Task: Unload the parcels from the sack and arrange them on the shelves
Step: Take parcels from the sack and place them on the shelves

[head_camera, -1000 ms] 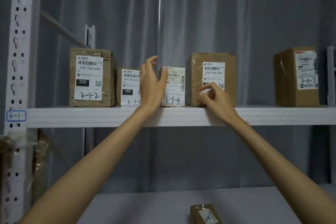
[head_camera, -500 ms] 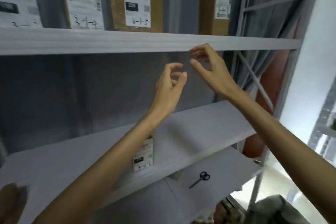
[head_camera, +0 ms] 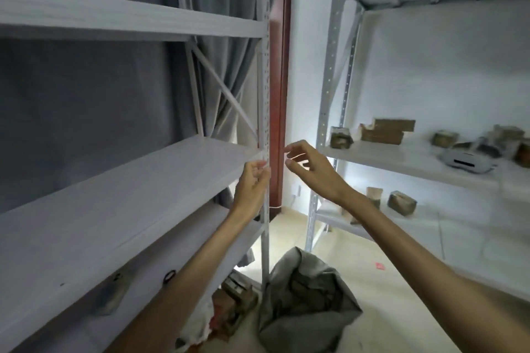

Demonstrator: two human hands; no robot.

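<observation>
Both the left hand (head_camera: 252, 183) and right hand (head_camera: 311, 170) hang loosely curled and empty beside the white metal shelf post (head_camera: 265, 112), while the slumped grey fabric sack (head_camera: 308, 301) on the floor below, soft-walled and probably light, looks best gripped at its open rim.

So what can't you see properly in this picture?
- What is inside the grey sack: its folds hide it in the head view.
- Labels on the parcels on the right shelf: too small and blurred.
- The dark things on the lower left shelf: blurred, partly behind the left arm.
- Left hand and right hand: blurred, apparently holding nothing.
</observation>
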